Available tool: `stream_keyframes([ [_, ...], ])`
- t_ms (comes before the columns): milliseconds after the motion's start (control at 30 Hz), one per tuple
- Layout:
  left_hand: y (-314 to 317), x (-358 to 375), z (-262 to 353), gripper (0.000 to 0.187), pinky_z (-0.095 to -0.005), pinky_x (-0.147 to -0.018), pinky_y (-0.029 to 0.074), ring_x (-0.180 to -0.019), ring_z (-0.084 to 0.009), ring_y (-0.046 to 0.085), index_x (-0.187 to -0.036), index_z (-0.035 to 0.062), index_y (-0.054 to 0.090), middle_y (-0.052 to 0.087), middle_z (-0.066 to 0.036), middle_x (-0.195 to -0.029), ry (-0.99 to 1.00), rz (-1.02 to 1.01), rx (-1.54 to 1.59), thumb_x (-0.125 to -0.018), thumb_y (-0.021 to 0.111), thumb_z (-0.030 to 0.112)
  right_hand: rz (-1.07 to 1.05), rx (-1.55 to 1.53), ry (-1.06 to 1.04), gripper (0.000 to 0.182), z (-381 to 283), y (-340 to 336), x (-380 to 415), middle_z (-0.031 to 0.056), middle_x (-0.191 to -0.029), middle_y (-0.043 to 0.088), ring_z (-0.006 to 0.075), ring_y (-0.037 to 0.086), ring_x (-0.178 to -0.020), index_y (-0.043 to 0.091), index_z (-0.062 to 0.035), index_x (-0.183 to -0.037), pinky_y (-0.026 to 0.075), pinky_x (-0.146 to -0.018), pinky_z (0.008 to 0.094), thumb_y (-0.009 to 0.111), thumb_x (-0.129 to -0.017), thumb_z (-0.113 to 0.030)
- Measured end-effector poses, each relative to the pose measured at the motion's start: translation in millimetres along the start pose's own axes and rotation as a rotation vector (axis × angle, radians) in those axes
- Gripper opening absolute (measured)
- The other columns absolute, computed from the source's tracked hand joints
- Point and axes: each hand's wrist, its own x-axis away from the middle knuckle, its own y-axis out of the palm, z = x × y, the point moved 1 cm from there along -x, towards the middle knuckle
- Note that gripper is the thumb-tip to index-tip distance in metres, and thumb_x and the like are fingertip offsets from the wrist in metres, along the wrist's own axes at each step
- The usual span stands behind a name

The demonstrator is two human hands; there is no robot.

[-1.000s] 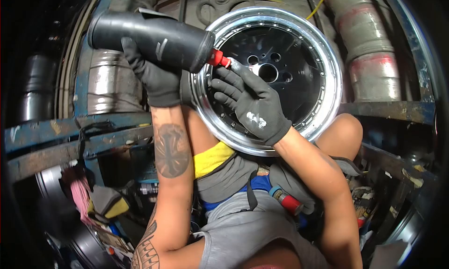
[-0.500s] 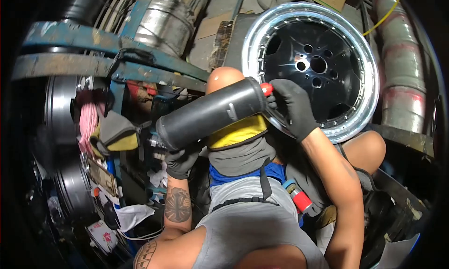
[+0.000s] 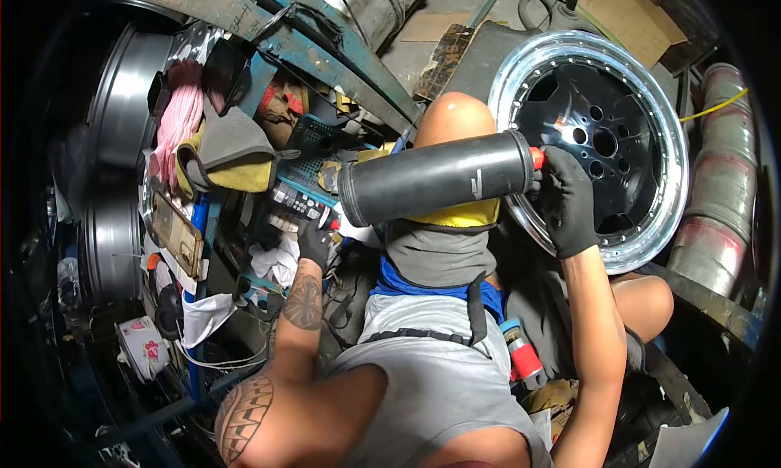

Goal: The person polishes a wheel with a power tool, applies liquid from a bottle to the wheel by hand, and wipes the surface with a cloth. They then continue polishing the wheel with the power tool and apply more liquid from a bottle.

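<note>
Gripping the red nozzle (image 3: pixel 536 158) of a long black plastic cartridge (image 3: pixel 435 179), the gloved right hand (image 3: pixel 567 201) steadies it across the knees; the left hand (image 3: pixel 316 242) cups its base — next, careful aiming at the shiny black wheel rim (image 3: pixel 606 134).

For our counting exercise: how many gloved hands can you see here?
2. The left hand in a dark glove is low at the left end of the black cylindrical bottle; the right hand in a dark glove is at its red tip, against the polished wheel rim.

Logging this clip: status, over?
Right hand grips black bottle at red cap. Left hand reaches into shelf clutter. Chrome-lipped wheel leans behind. Nothing blocking.
</note>
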Motion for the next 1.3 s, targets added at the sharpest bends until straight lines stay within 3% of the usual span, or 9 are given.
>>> stream_keyframes([
  [133,26,21,84,0.038,-0.0338,-0.083,0.053,-0.093,-0.0189,0.064,-0.123,0.0001,0.060,0.067,-0.011,-0.107,-0.234,-0.166,-0.023,-0.093,0.066,0.023,-0.011,0.005,-0.001,0.024,-2,3,4,0.0086,-0.092,0.066,0.0145,0.066,-0.078,0.063,-0.0005,-0.110,0.056,-0.071,0.0277,0.069,-0.094,-0.018],
  [233,81,51,145,0.045,-0.0321,-0.082,0.055,-0.091,-0.0170,0.067,-0.122,-0.0029,0.060,0.069,-0.009,-0.105,0.618,-0.407,-0.515,-0.085,0.078,0.015,-0.063,0.179,-0.135,0.021,8,-8,-2,0.0064,-0.095,0.065,0.0115,0.065,-0.081,0.065,-0.0003,-0.110,0.055,-0.072,0.0258,0.068,-0.093,-0.012],
  [333,126,106,233,0.055,-0.0311,-0.083,0.057,-0.096,-0.0201,0.068,-0.124,-0.0010,0.060,0.067,-0.011,-0.113,-0.255,-0.700,0.039,-0.074,0.083,0.007,-0.066,0.091,-0.060,0.018,6,-8,0,0.0051,-0.097,0.065,0.0097,0.064,-0.082,0.066,-0.0004,-0.110,0.055,-0.073,0.0245,0.065,-0.094,-0.009],
  [500,133,99,287,0.052,-0.0369,-0.097,0.052,-0.111,-0.0224,0.061,-0.128,0.0039,0.060,0.064,-0.010,-0.118,0.266,-0.556,-0.077,-0.079,0.076,0.010,-0.041,-0.136,0.021,0.018,-10,12,10,0.0113,-0.094,0.067,0.0132,0.067,-0.078,0.062,0.0040,-0.109,0.057,-0.069,0.0254,0.065,-0.097,-0.009],
  [633,181,82,336,0.085,-0.0465,-0.118,0.030,-0.136,-0.0272,0.045,-0.148,0.0077,0.043,0.049,-0.011,-0.146,0.427,-0.607,0.683,-0.086,0.069,0.060,-0.231,-0.414,0.101,0.023,-18,12,10,0.0168,-0.101,0.067,0.0182,0.069,-0.083,0.058,0.0033,-0.118,0.058,-0.073,0.0280,0.061,-0.098,-0.006],
  [833,269,85,385,0.074,-0.0423,-0.112,0.036,-0.124,-0.0264,0.052,-0.139,0.0026,0.050,0.055,-0.013,-0.135,0.139,-0.718,0.956,-0.090,0.063,0.057,-0.157,-0.331,0.009,0.024,-31,6,6,0.0126,-0.104,0.064,0.0176,0.069,-0.092,0.058,0.0028,-0.115,0.058,-0.080,0.0277,0.063,-0.099,-0.014],
  [1000,261,89,347,0.064,-0.0405,-0.115,0.035,-0.134,-0.0250,0.047,-0.146,0.0041,0.047,0.050,-0.012,-0.145,0.001,-0.978,0.602,-0.099,0.060,0.045,-0.083,-0.329,-0.039,0.018,-30,-13,-10,0.0069,-0.088,0.059,0.0122,0.059,-0.073,0.058,-0.0006,-0.103,0.051,-0.060,0.0239,0.065,-0.098,-0.017],
  [1133,261,144,330,0.050,-0.0422,-0.075,0.054,-0.078,-0.0313,0.065,-0.114,0.0072,0.068,0.063,-0.016,-0.084,0.986,-0.813,-0.756,-0.075,0.079,0.036,-0.127,-0.228,-0.229,0.018,-58,-8,0,0.0034,-0.087,0.062,0.0095,0.064,-0.071,0.062,-0.0033,-0.105,0.054,-0.057,0.0222,0.065,-0.097,-0.019],
  [1300,268,170,334,0.024,-0.0525,-0.100,0.041,-0.095,-0.0321,0.059,-0.088,0.0053,0.065,0.061,-0.016,-0.094,1.468,-0.770,-0.877,-0.077,0.072,0.026,-0.043,0.005,-0.322,0.021,-79,0,10,0.0071,-0.084,0.066,0.0107,0.066,-0.066,0.064,-0.0005,-0.102,0.056,-0.057,0.0224,0.069,-0.094,-0.019],
])
